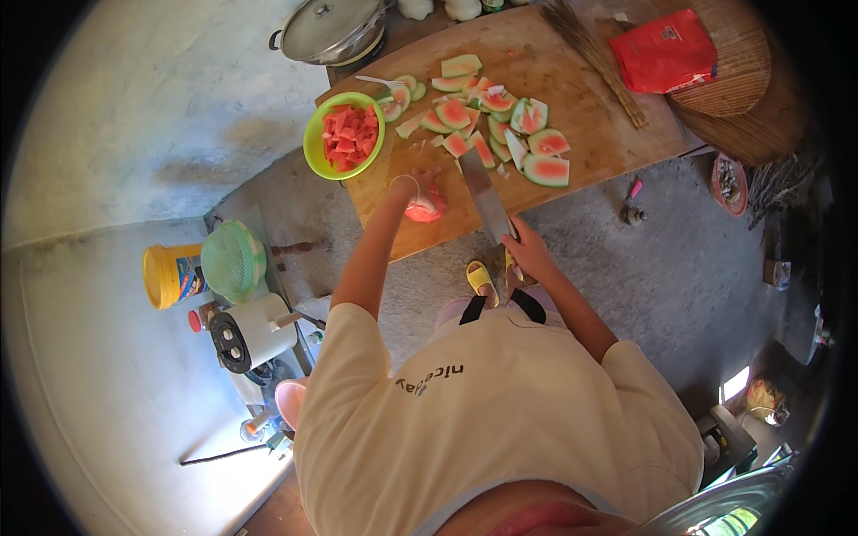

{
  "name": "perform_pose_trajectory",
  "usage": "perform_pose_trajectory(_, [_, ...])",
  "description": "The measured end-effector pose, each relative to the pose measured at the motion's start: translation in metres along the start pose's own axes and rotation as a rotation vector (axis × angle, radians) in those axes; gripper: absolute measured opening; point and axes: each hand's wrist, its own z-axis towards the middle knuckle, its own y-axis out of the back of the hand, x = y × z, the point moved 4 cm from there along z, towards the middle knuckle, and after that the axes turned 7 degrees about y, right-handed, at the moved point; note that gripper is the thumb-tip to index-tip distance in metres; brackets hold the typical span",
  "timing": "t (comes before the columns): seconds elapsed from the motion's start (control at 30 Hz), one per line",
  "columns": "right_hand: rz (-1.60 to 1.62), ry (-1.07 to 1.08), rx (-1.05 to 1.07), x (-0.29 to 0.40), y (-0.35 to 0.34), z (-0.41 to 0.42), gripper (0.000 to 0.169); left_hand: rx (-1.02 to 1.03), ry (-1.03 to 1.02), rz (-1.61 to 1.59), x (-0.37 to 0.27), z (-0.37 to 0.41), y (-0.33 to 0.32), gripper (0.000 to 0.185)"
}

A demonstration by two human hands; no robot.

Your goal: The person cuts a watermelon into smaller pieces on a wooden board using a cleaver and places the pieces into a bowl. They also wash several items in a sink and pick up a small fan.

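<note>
My left hand [423, 189] rests on a piece of red watermelon flesh [427, 210] near the front left of the wooden board [462, 218]. A broad-bladed kitchen knife [484, 194] is gripped by its handle in my right hand [526, 248], at the board's front edge, its blade pointing away from me. Beyond the blade tip lie many cut watermelon rinds [548, 167], green outside with pale and pink insides. At the board's left edge a lime-green bowl [312, 137] holds red watermelon chunks [348, 136]. A white fork [380, 81] lies by more rind slices behind the bowl.
A lidded pan [328, 30] stands at the back left. A straw brush [596, 63] lies across the board's right part, beside a red bag [665, 52] on a round woven tray [744, 74]. A yellow bucket [161, 276] and green strainer [232, 261] are at the left.
</note>
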Motion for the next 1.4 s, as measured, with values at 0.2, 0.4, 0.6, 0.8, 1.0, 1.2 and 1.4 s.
perform_pose_trajectory(0.2, [-0.049, -0.01, 0.024, -0.007, 0.005, -0.001, 0.046, 0.089, 0.042, 0.038, -0.006, 0.021, -0.001, 0.113])
perform_pose_trajectory(0.4, [-0.051, -0.046, 0.023, -0.012, 0.01, -0.007, 0.043, -0.306, -0.205, 0.199, -0.022, 0.026, 0.008, 0.087])
perform_pose_trajectory(0.6, [-0.071, -0.027, 0.045, -0.009, 0.009, -0.009, 0.042, -0.314, -0.322, -0.148, -0.005, 0.033, 0.028, 0.048])
perform_pose_trajectory(0.8, [-0.31, 0.214, 0.109, 0.01, -0.013, -0.006, 0.037, -0.456, -0.196, -1.069, 0.075, 0.011, 0.011, 0.035])
perform_pose_trajectory(1.0, [-0.415, 0.272, 0.215, 0.028, -0.039, -0.01, 0.034, -0.603, -0.131, -1.344, 0.114, -0.01, -0.057, 0.03])
perform_pose_trajectory(1.2, [-0.462, 0.279, 0.182, 0.016, -0.046, -0.01, 0.033, -0.643, -0.072, -1.3, 0.106, -0.039, -0.075, 0.03])
perform_pose_trajectory(1.4, [-0.57, 0.26, 0.19, 0.023, -0.048, -0.013, 0.034, -0.727, -0.087, -1.328, 0.101, -0.056, -0.074, 0.029])
